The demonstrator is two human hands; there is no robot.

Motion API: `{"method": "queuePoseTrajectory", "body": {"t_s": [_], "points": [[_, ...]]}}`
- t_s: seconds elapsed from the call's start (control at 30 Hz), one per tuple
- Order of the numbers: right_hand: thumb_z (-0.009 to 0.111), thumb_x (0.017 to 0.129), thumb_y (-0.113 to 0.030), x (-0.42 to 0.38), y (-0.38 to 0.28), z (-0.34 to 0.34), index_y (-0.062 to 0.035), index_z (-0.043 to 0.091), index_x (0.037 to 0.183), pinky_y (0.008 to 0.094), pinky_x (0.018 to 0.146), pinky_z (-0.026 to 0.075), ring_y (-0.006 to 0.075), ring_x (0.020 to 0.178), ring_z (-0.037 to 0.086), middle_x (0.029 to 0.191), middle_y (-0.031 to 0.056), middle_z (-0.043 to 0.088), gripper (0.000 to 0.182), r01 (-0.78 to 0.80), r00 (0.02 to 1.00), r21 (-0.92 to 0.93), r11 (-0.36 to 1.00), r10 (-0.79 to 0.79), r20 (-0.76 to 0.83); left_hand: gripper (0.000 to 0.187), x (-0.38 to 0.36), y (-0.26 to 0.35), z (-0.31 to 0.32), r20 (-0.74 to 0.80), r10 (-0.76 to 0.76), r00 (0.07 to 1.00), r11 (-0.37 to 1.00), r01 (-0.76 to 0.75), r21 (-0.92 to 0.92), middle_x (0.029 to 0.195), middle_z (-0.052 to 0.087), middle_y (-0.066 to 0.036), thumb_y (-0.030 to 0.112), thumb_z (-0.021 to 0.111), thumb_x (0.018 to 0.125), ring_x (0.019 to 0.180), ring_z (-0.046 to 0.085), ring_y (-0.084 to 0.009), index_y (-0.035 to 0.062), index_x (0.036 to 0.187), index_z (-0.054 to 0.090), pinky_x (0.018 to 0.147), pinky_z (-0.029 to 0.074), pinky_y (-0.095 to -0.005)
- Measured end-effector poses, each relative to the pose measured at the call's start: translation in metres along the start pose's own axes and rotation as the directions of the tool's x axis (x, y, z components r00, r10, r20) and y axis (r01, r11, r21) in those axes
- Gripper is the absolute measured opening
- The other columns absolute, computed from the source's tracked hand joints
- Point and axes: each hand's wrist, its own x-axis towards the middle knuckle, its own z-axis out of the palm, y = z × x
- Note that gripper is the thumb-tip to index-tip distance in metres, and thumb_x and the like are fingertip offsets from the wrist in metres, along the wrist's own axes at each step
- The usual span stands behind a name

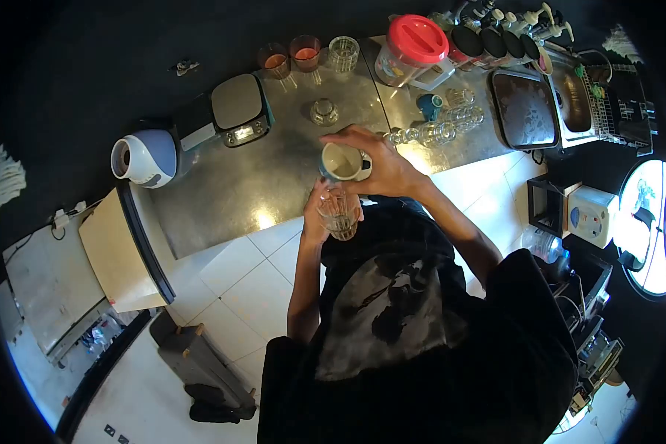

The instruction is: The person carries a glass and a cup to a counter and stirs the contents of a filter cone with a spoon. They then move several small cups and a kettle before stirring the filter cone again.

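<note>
My right hand is wrapped round a blue mug with a cream inside, its fingers over the rim and handle side. The mug's mouth faces up toward the camera, and its lower edge overlaps the top of a clear faceted glass. Around that glass my left hand is closed from the left side, holding it in front of my body. On the steel counter beyond my hands stands a small clear glass.
A kitchen scale and a white rounded device stand left. Along the back are glasses with reddish contents and a red-lidded container. Several glasses, a blue cup and a dark tray lie to the right.
</note>
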Motion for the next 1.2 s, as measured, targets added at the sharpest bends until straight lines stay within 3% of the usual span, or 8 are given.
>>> {"method": "queuePoseTrajectory", "body": {"t_s": [0.27,0.37,0.6,0.67,0.77,0.8,0.97,1.2], "points": [[0.082,0.070,-0.022,-0.004,-0.013,0.000,-0.0055,0.058,0.131,0.0369,0.087,0.048,0.0265,0.098,0.060,0.105,0.0111,0.060,0.068,-0.047,0.976,0.224,0.973,-0.003,0.219,0.090,-0.010,0.005,0.018,0.298,0.061,0.953,0.988,-0.016,-0.153,0.100,0.065,-0.021,0.077,0.021,0.090,0.077,0.067,-0.0319,-0.0009,0.126,0.050,0.066,0.055,-0.0423],[0.082,0.070,-0.025,-0.003,-0.018,0.002,-0.0043,0.060,0.127,0.0383,0.088,0.046,0.0273,0.099,0.059,0.101,0.0113,0.061,0.064,0.100,0.963,0.144,0.985,-0.132,0.234,0.086,-0.021,-0.001,0.010,-0.015,0.062,0.998,0.980,-0.063,-0.190,0.112,0.064,-0.018,0.074,0.026,0.092,0.092,0.066,-0.0280,0.0012,0.132,0.047,0.076,0.055,-0.0412],[0.076,0.079,-0.039,-0.001,-0.013,-0.006,-0.0057,0.063,0.123,0.0412,0.099,0.042,0.0311,0.108,0.057,0.111,0.0125,0.065,0.057,0.126,0.904,0.035,0.991,-0.130,0.408,0.085,-0.033,-0.015,-0.012,0.134,0.110,0.985,0.982,-0.087,-0.168,0.121,0.061,-0.015,0.073,0.032,0.091,0.106,0.062,-0.0263,0.0009,0.135,0.046,0.090,0.051,-0.0416],[0.073,0.082,-0.025,0.000,0.014,-0.030,-0.0027,0.062,0.122,0.0423,0.090,0.048,0.0269,0.104,0.063,0.108,0.0134,0.067,0.047,0.005,0.972,0.155,0.988,-0.042,0.233,0.080,-0.037,-0.033,-0.029,0.067,0.077,0.995,0.994,-0.071,-0.085,0.120,0.061,-0.015,0.069,0.035,0.094,0.105,0.062,-0.0263,-0.0002,0.132,0.048,0.090,0.051,-0.0420],[0.060,0.093,-0.028,0.006,0.101,-0.103,0.0002,0.063,0.118,0.0437,0.087,0.053,0.0331,0.093,0.068,0.110,0.0209,0.067,0.037,-0.359,0.912,-0.369,0.857,0.407,0.057,0.081,-0.047,-0.036,-0.026,-0.222,0.106,0.969,0.992,-0.089,0.084,0.097,0.062,-0.023,0.070,0.029,0.093,0.074,0.063,-0.0339,-0.0033,0.120,0.052,0.063,0.054,-0.0443],[0.059,0.092,-0.034,0.010,0.146,-0.124,0.0007,0.059,0.123,0.0454,0.091,0.051,0.0384,0.101,0.065,0.114,0.0248,0.065,0.047,-0.372,0.821,-0.702,0.607,0.568,0.055,0.081,-0.046,-0.026,-0.018,-0.222,0.120,0.968,0.991,-0.104,0.084,0.097,0.062,-0.023,0.070,0.029,0.093,0.074,0.063,-0.0339,-0.0033,0.120,0.052,0.063,0.054,-0.0443],[0.062,0.087,-0.046,0.028,0.239,-0.132,0.0032,0.050,0.129,0.0477,0.099,0.045,0.0424,0.119,0.055,0.125,0.0305,0.056,0.066,-0.610,0.603,-0.720,0.331,0.784,-0.150,0.080,-0.056,-0.001,0.015,-0.003,0.135,0.991,0.985,-0.134,0.111,0.098,0.065,-0.019,0.070,0.045,0.089,0.074,0.066,-0.0292,-0.0034,0.118,0.054,0.064,0.055,-0.0381],[0.062,0.085,-0.042,0.003,0.280,-0.138,-0.0002,0.051,0.125,0.0490,0.099,0.044,0.0434,0.117,0.055,0.127,0.0280,0.055,0.059,-0.471,0.750,-0.741,0.479,0.660,-0.050,0.078,-0.073,-0.025,0.004,-0.079,0.152,0.985,0.988,-0.151,0.025,0.100,0.062,-0.024,0.066,0.031,0.094,0.075,0.063,-0.0360,-0.0040,0.120,0.053,0.068,0.053,-0.0457]]}}
